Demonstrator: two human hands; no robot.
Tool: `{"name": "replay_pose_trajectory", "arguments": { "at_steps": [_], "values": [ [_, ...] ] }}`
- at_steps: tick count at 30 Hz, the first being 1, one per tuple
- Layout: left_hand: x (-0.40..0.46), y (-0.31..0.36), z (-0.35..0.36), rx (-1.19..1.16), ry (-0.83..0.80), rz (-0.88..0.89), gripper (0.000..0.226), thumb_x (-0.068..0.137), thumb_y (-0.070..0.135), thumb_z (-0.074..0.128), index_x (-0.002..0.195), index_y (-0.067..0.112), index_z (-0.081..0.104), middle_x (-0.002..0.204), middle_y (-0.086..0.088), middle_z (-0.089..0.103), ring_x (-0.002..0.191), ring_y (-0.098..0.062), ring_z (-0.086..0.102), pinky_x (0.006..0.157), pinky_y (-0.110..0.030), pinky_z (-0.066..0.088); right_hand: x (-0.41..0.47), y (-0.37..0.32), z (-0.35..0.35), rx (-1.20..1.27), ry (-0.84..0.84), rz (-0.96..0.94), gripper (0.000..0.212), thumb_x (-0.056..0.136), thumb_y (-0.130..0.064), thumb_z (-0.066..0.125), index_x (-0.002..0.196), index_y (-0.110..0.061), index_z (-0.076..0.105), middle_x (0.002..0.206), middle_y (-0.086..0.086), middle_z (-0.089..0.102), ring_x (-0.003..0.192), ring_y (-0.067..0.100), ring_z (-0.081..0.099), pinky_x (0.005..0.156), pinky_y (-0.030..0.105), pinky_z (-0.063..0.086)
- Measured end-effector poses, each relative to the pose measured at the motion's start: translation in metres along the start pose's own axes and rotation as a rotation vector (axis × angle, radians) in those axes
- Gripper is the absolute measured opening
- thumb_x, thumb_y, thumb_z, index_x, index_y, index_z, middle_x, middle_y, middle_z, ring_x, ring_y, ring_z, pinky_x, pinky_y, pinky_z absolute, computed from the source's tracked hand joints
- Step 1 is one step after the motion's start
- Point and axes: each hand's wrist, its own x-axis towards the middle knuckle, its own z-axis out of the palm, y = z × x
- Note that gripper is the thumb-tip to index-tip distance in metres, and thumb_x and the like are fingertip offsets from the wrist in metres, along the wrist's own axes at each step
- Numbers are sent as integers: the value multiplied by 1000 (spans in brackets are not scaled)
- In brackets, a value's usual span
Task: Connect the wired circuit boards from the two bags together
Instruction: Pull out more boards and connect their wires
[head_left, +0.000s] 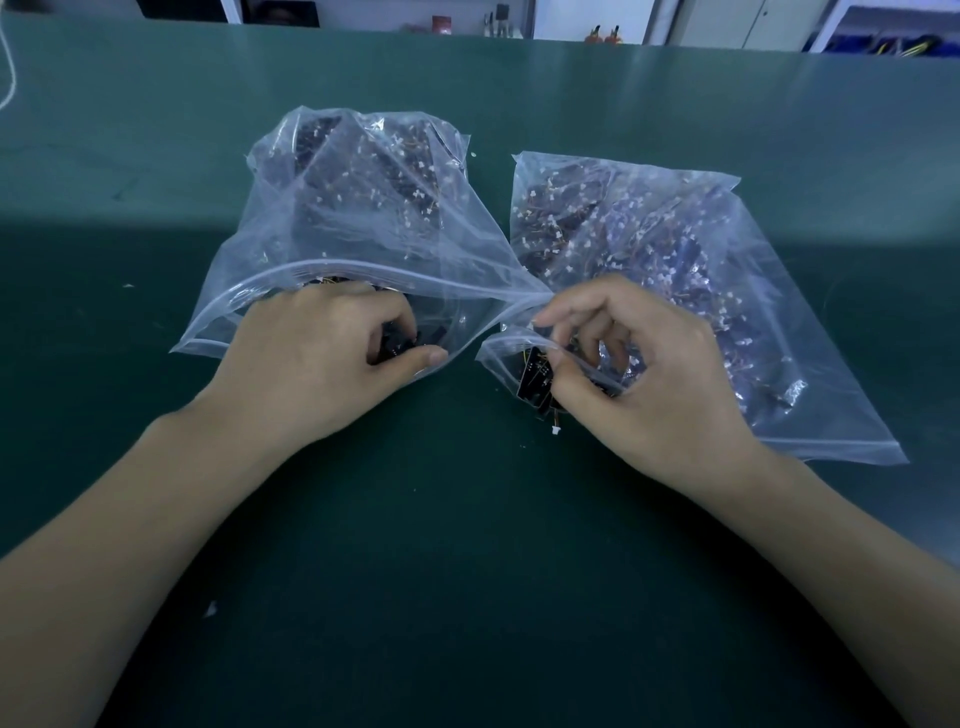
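Observation:
Two clear zip bags lie side by side on the green table, each full of small black circuit boards with thin wires and white plugs. My left hand (322, 353) is inside the mouth of the left bag (358, 208), fingers curled round a black board (397, 340). My right hand (639, 374) is at the mouth of the right bag (675, 249), pinching a black board (535, 376) that sticks out of the opening. A white plug (555, 429) on its wire hangs down onto the table just below.
The green table mat (467, 545) stretches wide in front of and around the bags. A white cord (8, 73) crosses the far left corner. Shelves and small items stand beyond the table's far edge.

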Motion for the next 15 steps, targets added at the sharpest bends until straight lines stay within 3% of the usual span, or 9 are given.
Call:
{"name": "replay_pose_trajectory", "arguments": {
  "at_steps": [3, 10, 12, 15],
  "values": [
    [0, 2, 0, -19, -16, 4, 25, 89, 62, 67, 84, 37, 68, 68, 17, 53, 68, 3, 49, 61, -29, 39, 0, 0, 0, -9, 5, -4, 32, 88, 6, 75, 111, -16, 71, 90, -3, 68, 73, 19, 61, 72, 13, 42],
    [-1, 7, 2, -29, 64, 17, 11, 92, 43, 72, 84, 36, 71, 80, 16, 61, 74, -10, 57, 61, -30, 44, 0, 1, 0, -46, -4, -23, 32, 88, 5, 76, 112, -16, 71, 90, -4, 68, 72, 17, 61, 73, 10, 42],
    [-1, 8, 3, -58, 140, 34, 10, 95, 38, 72, 87, 32, 71, 82, 19, 61, 74, -4, 55, 62, -33, 47, 0, 1, 1, -76, -15, -38, 28, 89, 0, 78, 110, -16, 72, 91, -6, 68, 73, 16, 61, 74, 11, 41],
    [0, 12, 2, -167, 234, 110, 9, 98, 28, 70, 89, 24, 70, 79, 32, 50, 73, 10, 51, 59, -27, 39, -1, -1, 3, -82, -28, -41, 20, 93, -14, 82, 110, -18, 72, 93, -8, 67, 74, 16, 61, 74, 15, 43]
  ]
}}
